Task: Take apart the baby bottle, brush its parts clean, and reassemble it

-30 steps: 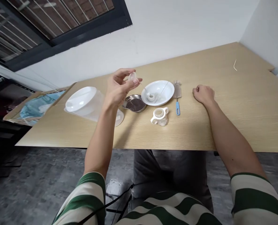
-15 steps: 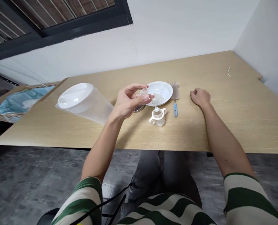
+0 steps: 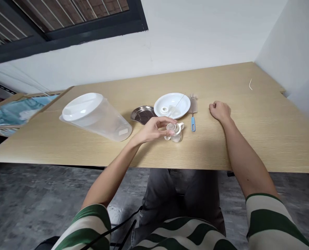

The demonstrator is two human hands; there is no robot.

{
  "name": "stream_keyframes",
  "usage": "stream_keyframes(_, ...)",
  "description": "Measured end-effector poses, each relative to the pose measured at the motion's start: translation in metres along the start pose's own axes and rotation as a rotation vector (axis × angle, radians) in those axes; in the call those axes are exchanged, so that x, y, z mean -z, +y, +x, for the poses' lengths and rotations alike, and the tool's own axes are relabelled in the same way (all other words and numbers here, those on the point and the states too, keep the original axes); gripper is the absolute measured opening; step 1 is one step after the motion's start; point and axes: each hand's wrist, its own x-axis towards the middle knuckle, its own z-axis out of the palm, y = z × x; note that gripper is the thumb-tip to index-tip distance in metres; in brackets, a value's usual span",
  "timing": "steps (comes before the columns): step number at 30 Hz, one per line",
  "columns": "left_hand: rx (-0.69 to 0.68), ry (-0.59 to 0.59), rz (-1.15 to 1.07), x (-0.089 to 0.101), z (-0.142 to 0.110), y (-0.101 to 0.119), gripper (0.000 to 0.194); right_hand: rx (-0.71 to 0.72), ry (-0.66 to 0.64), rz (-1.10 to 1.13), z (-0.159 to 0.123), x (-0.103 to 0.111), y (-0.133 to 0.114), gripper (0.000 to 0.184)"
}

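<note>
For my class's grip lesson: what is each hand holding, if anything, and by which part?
The left hand holds a small clear piece by its round rim. The right hand is a fist; nothing shows in it.

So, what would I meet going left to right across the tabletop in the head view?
Clear plastic pitcher, metal dish, two-handled cup, blue-handled brush, right hand, thin white strip. The left hand and white bowl overlap neighbours, so unplaced.

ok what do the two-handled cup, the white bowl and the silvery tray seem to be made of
Two-handled cup: probably plastic; translucent body, smooth white handle. White bowl: hard and glossy, with bright highlights; could be ceramic, plastic or enamel. Silvery tray: likely polished metal, perhaps stainless steel, given its mirror-like sheen.
</note>
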Motion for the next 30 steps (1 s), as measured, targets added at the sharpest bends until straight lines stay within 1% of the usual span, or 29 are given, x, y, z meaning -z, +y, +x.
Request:
stream_keyframes(3,0.032,0.043,-0.043,-0.004,0.001,-0.005,0.036,0.003,0.008,0.004,0.000,0.000,0.000,0.033)
stream_keyframes(5,0.022,0.061,-0.043,-0.005,0.003,-0.007,0.037,0.003,0.019,0.010,-0.001,0.000,0.000,0.033)
stream_keyframes(12,-0.046,0.048,-0.028,-0.006,0.006,-0.014,0.037,-0.002,0.017,0.010,-0.002,0.001,-0.001,0.033)
stream_keyframes(17,-0.051,0.062,-0.117,-0.011,0.003,-0.018,0.034,-0.014,0.037,0.009,0.001,-0.001,0.000,0.031)
stream_keyframes(22,-0.064,0.028,-0.192,-0.017,0.005,-0.025,0.033,-0.003,0.068,0.010,0.001,-0.001,0.000,0.031)
stream_keyframes(24,-0.101,0.023,-0.202,-0.020,0.006,-0.030,0.032,-0.004,0.073,0.007,0.001,-0.001,0.000,0.031)
stream_keyframes(26,-0.175,0.045,-0.185,-0.024,0.005,-0.033,0.029,-0.005,0.076,0.006,0.001,-0.001,0.000,0.031)
stream_keyframes(28,-0.238,0.095,-0.129,-0.031,0.004,-0.037,0.026,-0.001,0.077,0.004,0.001,-0.001,0.000,0.031)
stream_keyframes(30,-0.274,0.154,-0.035,-0.039,0.001,-0.039,0.025,-0.002,0.072,0.001,0.001,-0.001,0.000,0.030)
